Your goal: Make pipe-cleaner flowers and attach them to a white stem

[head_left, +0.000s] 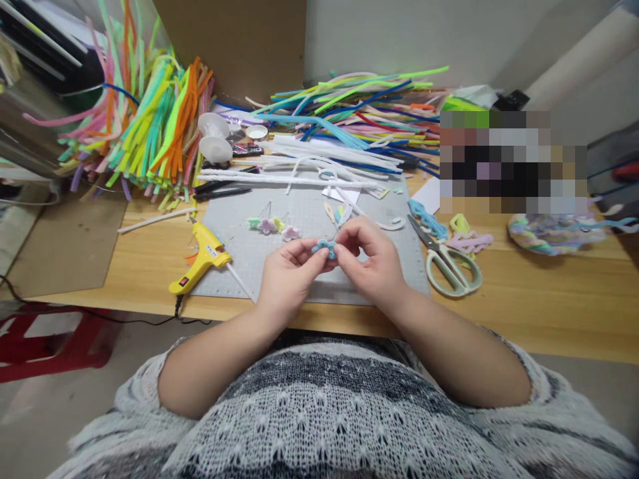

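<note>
Between my two hands is a small blue pipe-cleaner flower [323,249], held above the grey cutting mat [224,229]. My left hand [291,269] pinches its left side between thumb and fingers. From the other side, the thumb and fingertips of my right hand [370,259] press on its right edge. Just behind the left hand, several small flowers in mint, lilac, yellow and pink [272,226] lie on the mat with thin wires sticking out. Some pale looped pipe-cleaner pieces [341,213] lie beyond the right hand.
A yellow glue gun [202,258] lies left, its cord trailing off the table. Scissors [449,263] rest right, beside blue [428,219] and pink [470,241] zigzag pieces. White pipe cleaners [329,154], wire spools [215,138] and big colourful bundles [150,126] fill the back and left.
</note>
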Demonstrator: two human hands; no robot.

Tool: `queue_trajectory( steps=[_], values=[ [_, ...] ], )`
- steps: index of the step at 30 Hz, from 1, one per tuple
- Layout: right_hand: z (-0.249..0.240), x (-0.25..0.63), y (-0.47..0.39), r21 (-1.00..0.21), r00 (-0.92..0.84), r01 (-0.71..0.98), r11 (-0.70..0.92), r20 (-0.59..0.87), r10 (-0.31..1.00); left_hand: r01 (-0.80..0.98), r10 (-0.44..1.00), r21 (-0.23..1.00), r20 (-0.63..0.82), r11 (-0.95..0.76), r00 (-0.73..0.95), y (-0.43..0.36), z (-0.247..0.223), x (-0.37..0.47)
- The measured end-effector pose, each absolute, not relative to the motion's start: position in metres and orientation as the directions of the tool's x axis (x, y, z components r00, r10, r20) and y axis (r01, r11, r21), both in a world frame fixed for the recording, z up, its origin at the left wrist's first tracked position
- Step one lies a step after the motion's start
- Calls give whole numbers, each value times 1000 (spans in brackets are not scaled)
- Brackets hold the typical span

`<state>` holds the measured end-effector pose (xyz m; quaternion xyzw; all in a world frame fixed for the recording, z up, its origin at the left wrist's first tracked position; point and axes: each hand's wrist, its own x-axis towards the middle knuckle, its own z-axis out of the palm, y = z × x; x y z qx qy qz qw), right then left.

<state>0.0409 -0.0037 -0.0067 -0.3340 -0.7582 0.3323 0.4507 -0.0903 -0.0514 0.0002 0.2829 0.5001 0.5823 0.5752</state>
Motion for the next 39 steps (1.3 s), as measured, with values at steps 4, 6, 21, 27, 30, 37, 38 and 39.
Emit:
queue_trajectory(
  steps=[4,6,21,27,30,37,38,39],
  values=[
    [-2,48,2,-659,-447,198,725,598,665,-184,980,977,-132,103,-150,-53,2,-95],
    [0,52,5,-559,-521,223,798,624,583,-51,991,993,-109,106,-79,-54,4,-99],
    [-2,60,10,-298,-739,323,898,513,436,414,995,909,21,-58,93,-56,8,-118],
    [-1,56,6,-384,-740,301,873,484,467,446,993,894,-12,-42,119,-55,7,-117],
    [0,55,4,-516,-537,383,766,550,639,443,995,896,-28,-19,99,-55,9,-116],
    [-5,55,7,-884,-421,233,405,283,862,62,989,987,-146,147,-21,-52,6,-114],
    [-6,53,6,-890,-468,212,404,271,842,-29,985,985,-170,169,-38,-51,6,-113],
    [-6,51,5,-889,-506,202,411,265,821,-109,980,976,-194,189,-45,-50,6,-113]
  ],
)
